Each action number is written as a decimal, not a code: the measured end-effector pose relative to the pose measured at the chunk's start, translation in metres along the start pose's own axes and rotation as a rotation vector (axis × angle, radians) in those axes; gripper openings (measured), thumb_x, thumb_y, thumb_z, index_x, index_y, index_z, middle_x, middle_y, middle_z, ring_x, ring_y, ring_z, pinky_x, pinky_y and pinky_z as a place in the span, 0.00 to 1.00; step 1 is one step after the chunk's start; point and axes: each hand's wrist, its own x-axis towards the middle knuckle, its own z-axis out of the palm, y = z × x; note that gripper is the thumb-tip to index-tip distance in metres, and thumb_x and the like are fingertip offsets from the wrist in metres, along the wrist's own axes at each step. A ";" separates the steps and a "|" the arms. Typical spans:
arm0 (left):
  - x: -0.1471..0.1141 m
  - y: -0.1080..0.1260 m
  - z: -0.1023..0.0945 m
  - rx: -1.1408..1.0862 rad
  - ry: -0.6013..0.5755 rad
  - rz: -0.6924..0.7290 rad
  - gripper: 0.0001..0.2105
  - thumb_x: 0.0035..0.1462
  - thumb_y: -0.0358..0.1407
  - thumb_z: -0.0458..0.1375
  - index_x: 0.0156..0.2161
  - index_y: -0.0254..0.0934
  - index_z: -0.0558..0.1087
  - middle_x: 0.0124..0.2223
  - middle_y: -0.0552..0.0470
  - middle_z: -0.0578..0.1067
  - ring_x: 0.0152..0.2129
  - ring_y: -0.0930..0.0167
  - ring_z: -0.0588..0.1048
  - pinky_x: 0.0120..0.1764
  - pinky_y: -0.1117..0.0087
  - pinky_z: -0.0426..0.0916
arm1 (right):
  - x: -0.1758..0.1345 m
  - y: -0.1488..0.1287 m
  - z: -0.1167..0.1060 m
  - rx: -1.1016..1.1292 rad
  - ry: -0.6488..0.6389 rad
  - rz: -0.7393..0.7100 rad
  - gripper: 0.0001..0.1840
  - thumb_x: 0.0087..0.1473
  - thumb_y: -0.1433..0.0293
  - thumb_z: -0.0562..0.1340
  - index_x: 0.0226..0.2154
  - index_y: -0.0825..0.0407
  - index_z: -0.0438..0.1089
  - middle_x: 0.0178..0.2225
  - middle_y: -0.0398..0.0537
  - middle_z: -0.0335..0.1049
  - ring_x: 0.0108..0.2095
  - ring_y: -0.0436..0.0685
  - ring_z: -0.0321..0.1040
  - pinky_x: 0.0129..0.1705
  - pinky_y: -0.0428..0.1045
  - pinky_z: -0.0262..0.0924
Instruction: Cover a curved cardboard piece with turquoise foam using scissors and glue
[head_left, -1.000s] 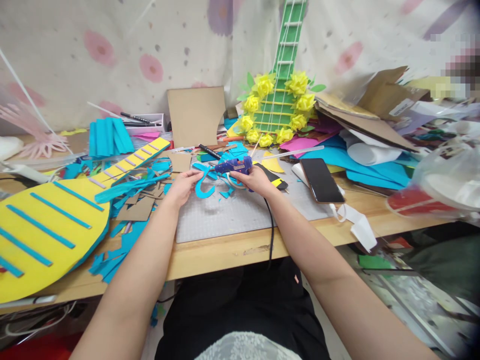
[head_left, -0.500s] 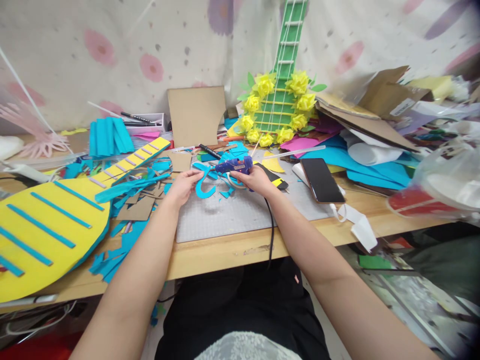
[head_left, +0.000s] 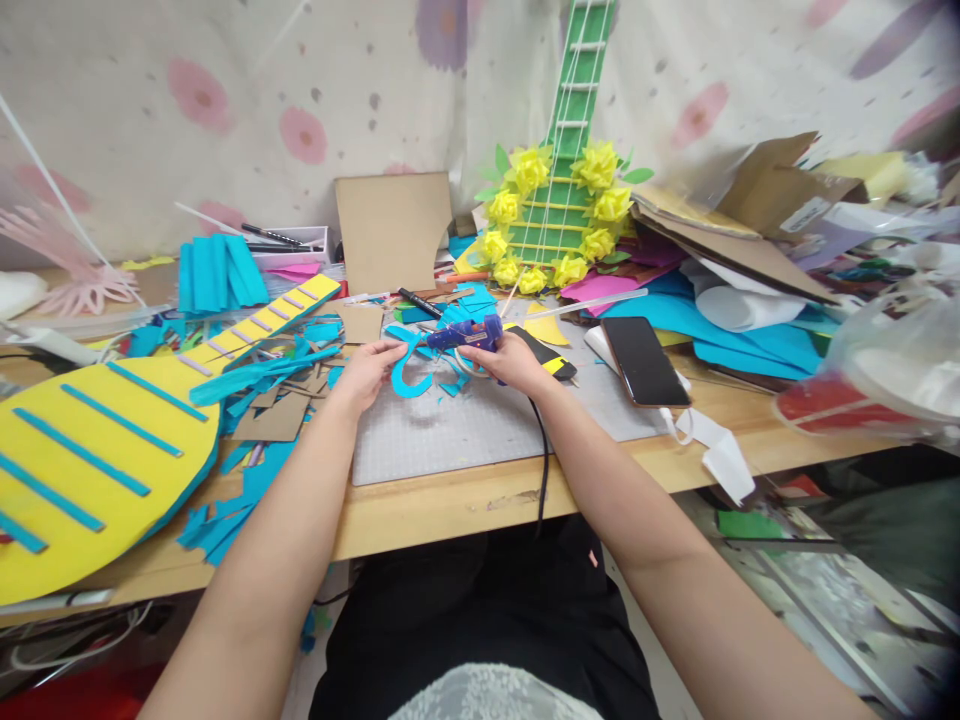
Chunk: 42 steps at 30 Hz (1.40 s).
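Observation:
My right hand [head_left: 513, 360] is wrapped round the handle of a blue glue gun [head_left: 472, 334], whose nozzle points left. A clear glue stick [head_left: 511, 296] appears to rise from its back end. Pinched in my left hand [head_left: 367, 372] is a curved, hook-shaped blue paper strip [head_left: 412, 384]. The nozzle is at the upper part of this strip; whether it touches cannot be made out. Under both hands lies a grey cutting mat [head_left: 420, 445] with small blue scraps on it. A black cord [head_left: 541, 470] hangs from the glue gun over the table edge.
A yellow guitar shape with blue strips [head_left: 97, 430] lies left, beside cardboard and blue paper scraps [head_left: 277, 415]. A green guitar with yellow flowers [head_left: 551, 215] stands behind. To the right are a phone [head_left: 645, 362], piled paper [head_left: 739, 335] and a plastic-wrapped tub [head_left: 862, 390].
The glue gun in my right hand has shifted slightly left and down along the blue strip. My left hand stays almost still.

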 end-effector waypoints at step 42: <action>-0.006 0.008 0.009 -0.051 0.072 -0.017 0.14 0.27 0.33 0.69 0.26 0.33 0.74 0.21 0.57 0.71 0.16 0.80 0.65 0.19 0.79 0.57 | 0.006 0.064 -0.091 -0.351 0.593 0.290 0.22 0.45 0.55 0.60 0.34 0.58 0.72 0.32 0.57 0.72 0.34 0.58 0.69 0.37 0.51 0.61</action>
